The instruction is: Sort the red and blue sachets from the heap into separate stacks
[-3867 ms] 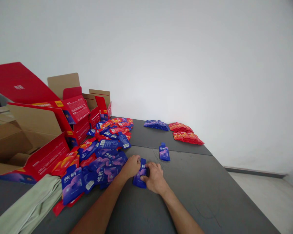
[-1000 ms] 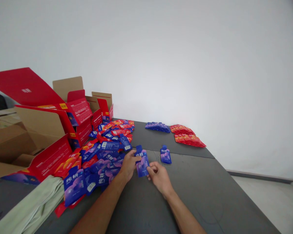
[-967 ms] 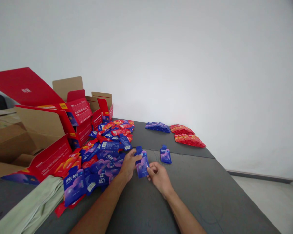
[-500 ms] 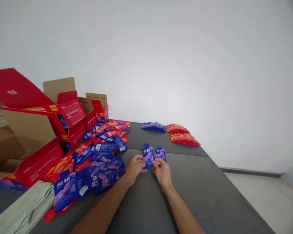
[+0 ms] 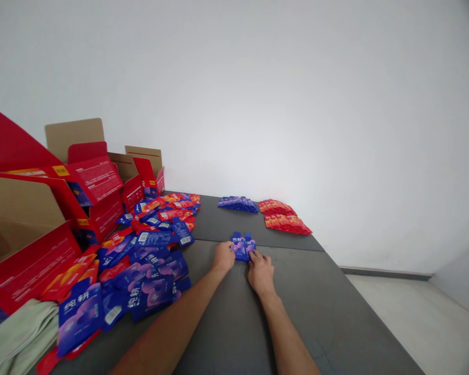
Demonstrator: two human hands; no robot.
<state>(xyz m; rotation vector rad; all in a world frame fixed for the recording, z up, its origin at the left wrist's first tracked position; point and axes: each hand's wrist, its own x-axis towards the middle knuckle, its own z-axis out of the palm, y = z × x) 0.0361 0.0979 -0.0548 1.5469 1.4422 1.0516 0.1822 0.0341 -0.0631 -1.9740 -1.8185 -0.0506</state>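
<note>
Two blue pouches lie face up on the dark table, side by side and overlapping: the left pouch (image 5: 239,248) and the right pouch (image 5: 250,243). Each has a short tab at the top, white characters and purple round shapes. My left hand (image 5: 223,257) is closed on the left pouch's left edge, its fingers curled. At the right pouch's lower right edge, my right hand (image 5: 261,272) touches with its fingertips, the fingers somewhat apart.
Mixed blue and red pouches (image 5: 152,291) are heaped on the left, beside open red boxes (image 5: 101,182) and a pale green cloth (image 5: 27,333). At the back lie a blue row (image 5: 238,204) and red rows (image 5: 287,223) of pouches. The table's right edge slopes away beyond them.
The left pouch has been lowered onto the table and now overlaps the right one. My right hand has shifted from the left pouch's corner to the right pouch's edge. The view has turned slightly right.
</note>
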